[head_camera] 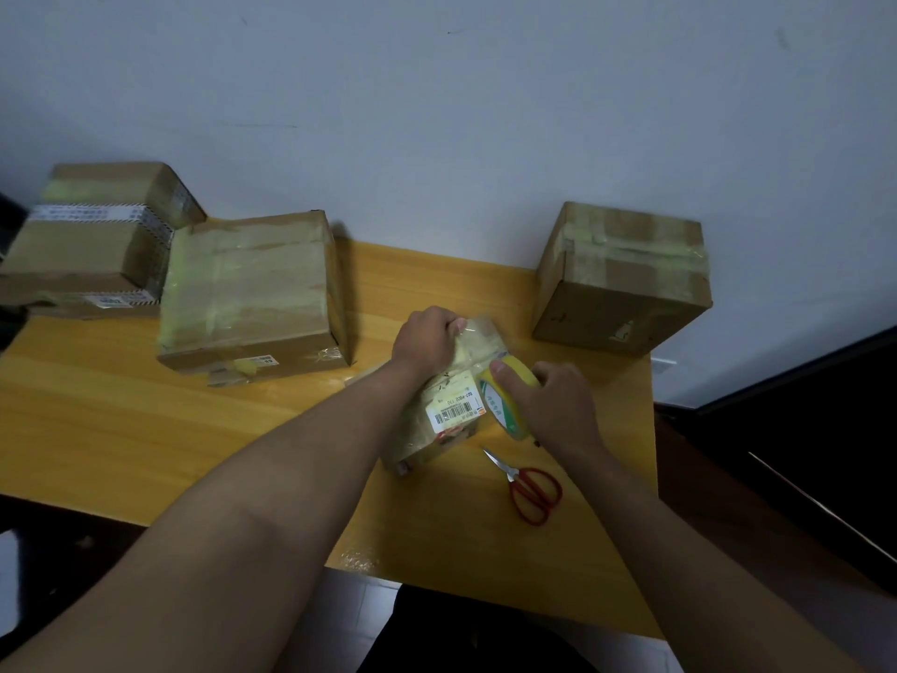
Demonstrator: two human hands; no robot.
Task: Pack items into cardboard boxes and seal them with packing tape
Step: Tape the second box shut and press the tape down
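Head view: small box [439,410] sits at mid-table, tilted, already heavily wrapped, white barcode label [455,409] facing up. Step in hand, by my judgement, is running tape over it. To do this well, keep the strip taut, lay it flat along the seam, and press it down before cutting. Left hand [427,340] is curled at the box's far end, pinching the clear tape end. Right hand [553,400] grips the yellow tape roll [509,395] against the box. Scissors [529,483] lie just beside. Three sealed boxes stand well apart on the table [145,429].
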